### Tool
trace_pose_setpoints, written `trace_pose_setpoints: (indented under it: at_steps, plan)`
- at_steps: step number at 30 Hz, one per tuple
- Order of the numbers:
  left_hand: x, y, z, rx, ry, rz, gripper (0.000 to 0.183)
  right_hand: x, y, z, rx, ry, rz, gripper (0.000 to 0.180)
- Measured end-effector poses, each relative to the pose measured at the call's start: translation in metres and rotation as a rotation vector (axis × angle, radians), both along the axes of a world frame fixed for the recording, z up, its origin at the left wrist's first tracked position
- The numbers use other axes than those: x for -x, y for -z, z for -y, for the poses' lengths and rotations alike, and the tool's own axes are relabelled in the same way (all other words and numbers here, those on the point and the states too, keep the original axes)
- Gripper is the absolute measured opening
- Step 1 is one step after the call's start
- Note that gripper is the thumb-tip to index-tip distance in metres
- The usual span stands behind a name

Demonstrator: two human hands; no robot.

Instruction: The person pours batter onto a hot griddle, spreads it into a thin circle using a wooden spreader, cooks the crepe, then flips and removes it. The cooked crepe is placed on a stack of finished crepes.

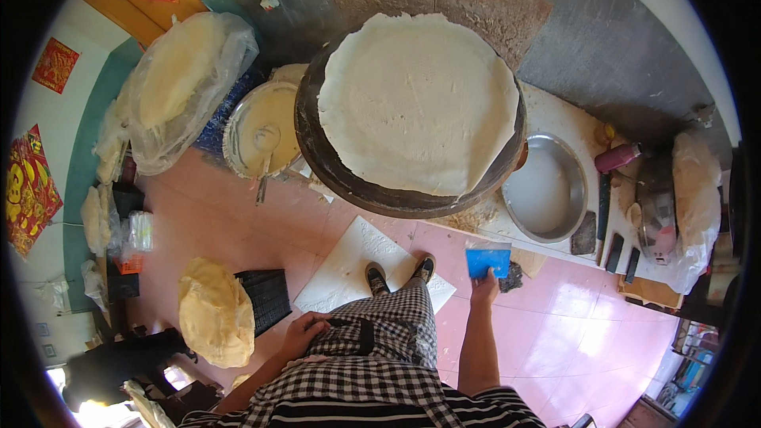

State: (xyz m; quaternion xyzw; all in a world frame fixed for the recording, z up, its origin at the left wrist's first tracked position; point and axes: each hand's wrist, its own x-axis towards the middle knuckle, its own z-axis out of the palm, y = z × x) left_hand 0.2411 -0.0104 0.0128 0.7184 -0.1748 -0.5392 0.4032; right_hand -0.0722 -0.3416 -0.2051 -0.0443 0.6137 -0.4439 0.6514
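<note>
A large round griddle (380,205) stands in front of me, and a thin pale sheet of batter or dough (416,107) covers most of it, its ragged far edge reaching past the rim. My right hand (486,290) grips a blue flat scraper (487,261) with a pale edge, held over the floor on the near side of the counter. My left hand (306,333) rests at my waist against the checked apron, its fingers curled; whether it holds anything is unclear. Left of the griddle, a basin of batter (241,137) has a ladle (265,157) in it.
A metal basin of whitish liquid (544,187) sits on the counter (475,214) right of the griddle, near a purple bottle (618,157). Stacked flatbreads in plastic (178,77) lie at left. More flatbreads (215,315) are beside a black crate (264,300) low at left.
</note>
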Motion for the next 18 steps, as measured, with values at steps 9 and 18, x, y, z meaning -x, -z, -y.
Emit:
trace_pose_setpoints:
  at_steps: [9, 18]
  plan:
    - [-0.023, -0.033, 0.098, 0.285, 0.172, 0.469, 0.019, -0.038, -0.144, 0.002, 0.412, -0.149, 0.051, 0.018]
    - [-0.024, -0.068, 0.245, 0.637, 0.274, 0.811, 0.026, -0.129, -0.203, 0.059, 0.539, -0.336, -0.267, 0.025]
